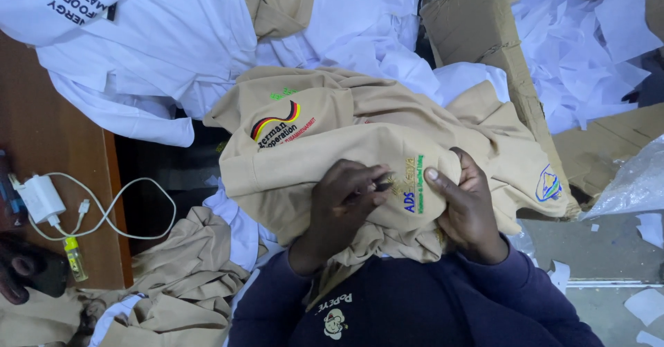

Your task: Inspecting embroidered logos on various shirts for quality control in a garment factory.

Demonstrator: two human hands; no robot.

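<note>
A: Setting, item one?

B: A brown wooden worktop is seen at the left edge; a grey floor strewn with white paper scraps is seen at the right.

A: Largest stock?

B: A heap of white garments is spread across the top of the view, some printed with dark lettering. A flattened cardboard box is propped beside it, at upper right.

A: Next?

B: A beige shirt is bunched at centre, lying over the white heap and against the box. Embroidered emblems are carried on it: a striped one at the left, a blue one on the right sleeve, and a small coloured one between the hands. More beige garments are piled at lower left.

A: The hands?

B: The left hand is laid on the shirt, its grip partly closed, the fingertips pinched on a small dark item that cannot be made out. The right hand is closed on a fold of the shirt, thumb pressed beside the small emblem.

A: Small items?

B: A white charger with coiled cable and a yellow lighter are recorded on the worktop. Another person's hand is seen at the lower left edge.
</note>
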